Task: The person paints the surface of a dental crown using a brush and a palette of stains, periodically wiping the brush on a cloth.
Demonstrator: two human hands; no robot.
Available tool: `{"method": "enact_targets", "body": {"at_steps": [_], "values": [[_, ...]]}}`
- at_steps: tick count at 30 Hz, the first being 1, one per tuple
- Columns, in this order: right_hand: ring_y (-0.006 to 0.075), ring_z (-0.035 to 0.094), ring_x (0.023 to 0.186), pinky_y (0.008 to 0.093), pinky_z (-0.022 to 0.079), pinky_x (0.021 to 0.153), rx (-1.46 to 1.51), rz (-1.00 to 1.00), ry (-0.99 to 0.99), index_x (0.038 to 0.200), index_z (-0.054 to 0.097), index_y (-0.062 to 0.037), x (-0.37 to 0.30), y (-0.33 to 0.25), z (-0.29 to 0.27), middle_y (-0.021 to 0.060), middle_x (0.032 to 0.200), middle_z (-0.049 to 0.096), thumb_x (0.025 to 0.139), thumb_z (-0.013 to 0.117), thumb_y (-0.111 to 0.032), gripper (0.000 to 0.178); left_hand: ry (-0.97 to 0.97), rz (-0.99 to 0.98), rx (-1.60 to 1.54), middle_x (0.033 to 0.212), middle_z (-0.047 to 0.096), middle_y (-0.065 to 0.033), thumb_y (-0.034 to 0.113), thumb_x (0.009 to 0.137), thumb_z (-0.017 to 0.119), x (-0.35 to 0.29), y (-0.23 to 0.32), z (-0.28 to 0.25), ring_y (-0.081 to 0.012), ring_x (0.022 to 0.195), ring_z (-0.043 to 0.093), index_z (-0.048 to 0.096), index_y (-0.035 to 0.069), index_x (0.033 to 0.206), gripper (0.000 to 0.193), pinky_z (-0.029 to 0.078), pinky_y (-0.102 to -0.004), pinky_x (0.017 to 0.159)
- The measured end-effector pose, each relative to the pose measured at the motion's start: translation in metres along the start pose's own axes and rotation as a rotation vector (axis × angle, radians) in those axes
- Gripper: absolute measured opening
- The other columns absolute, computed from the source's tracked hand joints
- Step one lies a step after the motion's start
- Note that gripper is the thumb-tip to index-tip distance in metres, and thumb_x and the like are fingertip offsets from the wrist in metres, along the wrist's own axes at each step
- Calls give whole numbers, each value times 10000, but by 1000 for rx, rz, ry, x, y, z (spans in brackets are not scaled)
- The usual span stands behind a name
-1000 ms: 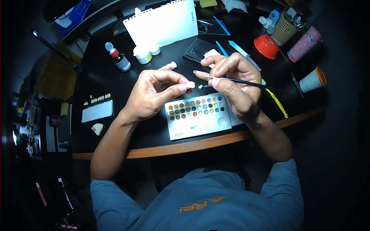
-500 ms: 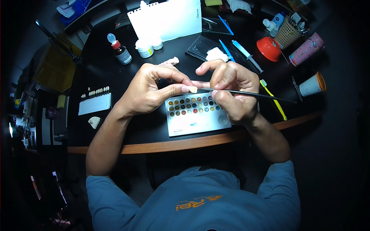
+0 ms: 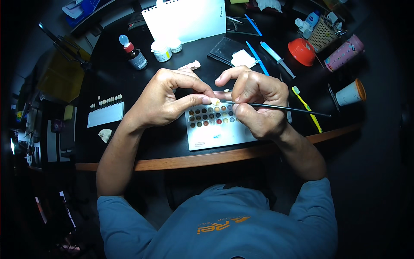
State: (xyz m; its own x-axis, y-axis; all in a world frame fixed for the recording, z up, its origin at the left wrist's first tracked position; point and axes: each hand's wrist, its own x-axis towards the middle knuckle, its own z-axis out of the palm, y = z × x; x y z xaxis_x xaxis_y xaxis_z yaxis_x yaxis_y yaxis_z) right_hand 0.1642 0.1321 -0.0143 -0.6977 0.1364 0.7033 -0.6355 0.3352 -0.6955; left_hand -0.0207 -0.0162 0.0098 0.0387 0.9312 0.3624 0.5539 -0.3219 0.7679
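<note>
My left hand (image 3: 169,96) pinches a small ivory tooth crown (image 3: 214,102) between thumb and fingertips. In my right hand (image 3: 261,97) is a thin brush (image 3: 297,108) with a long black handle, its tip end pointing left at the crown. The tip is too fine to tell whether it touches. Both hands are above a white palette (image 3: 224,140) with rows of coloured wells, brown, grey, red and yellow; my right hand hides its right part. Behind the fingers lies a small ivory piece (image 3: 226,90).
A shade guide (image 3: 105,113) with tooth tabs and a pale shell-shaped piece (image 3: 105,135) lie left. Farther back stand a dropper bottle (image 3: 137,58), white jars (image 3: 161,52) and a notebook (image 3: 185,21). Rightward are a syringe (image 3: 278,59), red bowl (image 3: 300,52), yellow toothbrush (image 3: 307,108) and cup (image 3: 350,93).
The right hand and brush have shifted slightly left, toward the crown. The left hand keeps its pinch. A small ivory piece behind the fingers has come into sight.
</note>
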Motion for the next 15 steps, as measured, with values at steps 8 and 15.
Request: {"method": "enact_targets", "body": {"at_steps": [8, 15], "values": [[290, 616, 1074, 447, 627, 876, 42, 44, 42, 720, 523, 24, -1, -2, 5, 111, 723, 555, 728, 515, 109, 85, -56, -42, -33, 813, 735, -81, 92, 888, 717, -2, 2, -3, -143, 745, 655, 771, 22, 952, 109, 431, -374, 1004], [281, 619, 1063, 442, 619, 872, 23, 100, 47, 689, 507, 6, 1, -9, 4, 96, 709, 561, 717, 524, 110, 109, -67, -39, -16, 811, 738, -77, 98, 885, 726, 1, 2, -3, -138, 736, 656, 775, 28, 952, 109, 460, -345, 936]]}}
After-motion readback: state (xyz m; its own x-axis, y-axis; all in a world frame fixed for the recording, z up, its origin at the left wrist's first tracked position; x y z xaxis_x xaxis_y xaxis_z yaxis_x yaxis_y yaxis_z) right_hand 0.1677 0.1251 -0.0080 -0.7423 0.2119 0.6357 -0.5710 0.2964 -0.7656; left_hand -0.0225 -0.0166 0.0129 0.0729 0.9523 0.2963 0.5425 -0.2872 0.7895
